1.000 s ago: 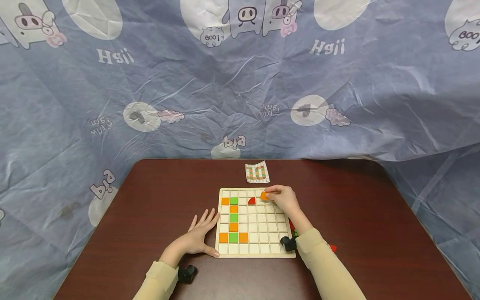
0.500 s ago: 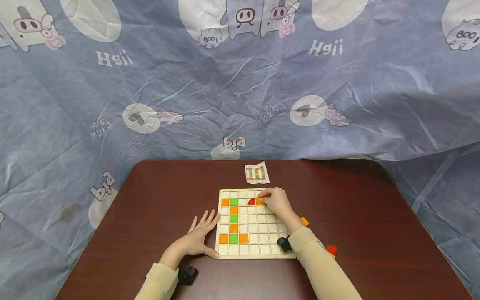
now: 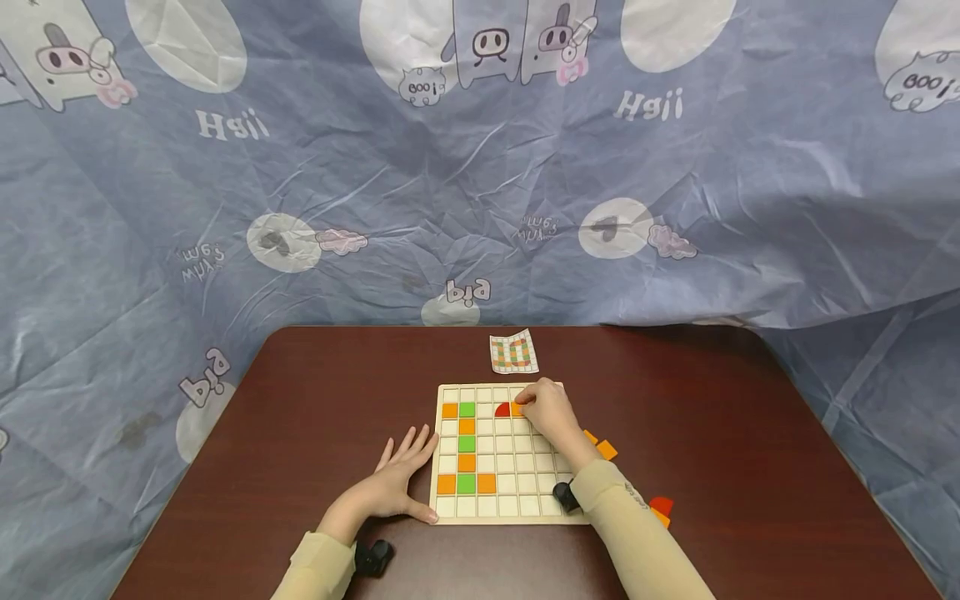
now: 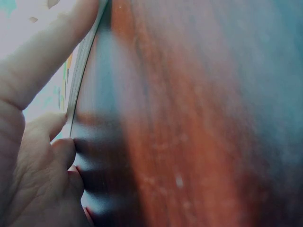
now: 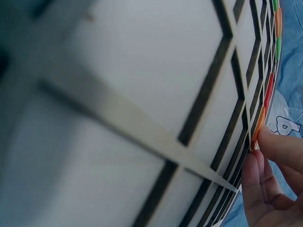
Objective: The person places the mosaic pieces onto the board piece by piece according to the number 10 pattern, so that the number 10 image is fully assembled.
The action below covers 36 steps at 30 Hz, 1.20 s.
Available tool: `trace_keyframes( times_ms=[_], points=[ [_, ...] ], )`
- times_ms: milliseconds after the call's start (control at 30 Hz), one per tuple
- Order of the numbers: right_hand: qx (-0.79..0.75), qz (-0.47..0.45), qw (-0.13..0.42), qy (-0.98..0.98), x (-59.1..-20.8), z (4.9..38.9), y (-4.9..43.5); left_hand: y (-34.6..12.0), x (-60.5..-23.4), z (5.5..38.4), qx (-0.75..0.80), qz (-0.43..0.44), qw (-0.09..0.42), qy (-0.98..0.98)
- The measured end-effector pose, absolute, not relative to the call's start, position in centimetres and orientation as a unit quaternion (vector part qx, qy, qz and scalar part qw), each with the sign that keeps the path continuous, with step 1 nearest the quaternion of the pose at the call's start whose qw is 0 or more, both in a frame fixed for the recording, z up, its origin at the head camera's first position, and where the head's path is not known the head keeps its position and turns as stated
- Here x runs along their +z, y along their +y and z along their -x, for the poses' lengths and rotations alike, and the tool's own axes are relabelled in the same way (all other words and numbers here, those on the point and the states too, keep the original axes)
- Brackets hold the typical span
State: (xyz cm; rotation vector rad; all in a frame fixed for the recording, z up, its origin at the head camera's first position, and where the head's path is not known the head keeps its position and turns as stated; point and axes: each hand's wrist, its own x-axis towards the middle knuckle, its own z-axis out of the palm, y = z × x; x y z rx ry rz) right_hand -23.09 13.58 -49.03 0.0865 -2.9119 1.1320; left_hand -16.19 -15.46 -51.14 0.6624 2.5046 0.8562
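Observation:
A pale grid board (image 3: 528,507) lies on the table with orange, green and red tiles in several cells. My right hand (image 3: 551,417) is at its upper part and pinches an orange square tile (image 3: 517,409), which sits in a cell right beside a red quarter-round tile (image 3: 502,410). In the right wrist view, thumb and fingers meet at the near end of that orange tile (image 5: 258,124). Spread along the board's left edge, my left hand (image 3: 390,487) touches it with thumb and fingertips. The left wrist view shows this hand (image 4: 42,175) against the board's side.
Behind the board lies a small paper card (image 3: 513,352) with a coloured grid pattern. Loose orange tiles (image 3: 607,450) and a red piece (image 3: 662,505) lie to the right, partly hidden by the right forearm. A patterned cloth (image 3: 420,183) hangs behind the dark table (image 3: 337,375).
My right hand has brought the orange tile down and left into the cell beside the red piece. Loose orange tiles have come into sight past the forearm. The left hand stays in place.

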Motion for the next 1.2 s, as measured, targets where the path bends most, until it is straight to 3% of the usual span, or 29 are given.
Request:
trace_keyframes(
  times_ms=[400,1200],
  points=[
    [0.417,0.008,-0.024,-0.908,-48.1,21.9,15.1,-15.6,-51.6,15.8,0.314,-0.239,0.211,0.894],
    [0.462,0.035,-0.073,-0.883,-47.7,18.3,24.9,-15.9,-51.6,16.3,0.312,-0.245,0.200,0.896]
  ],
)
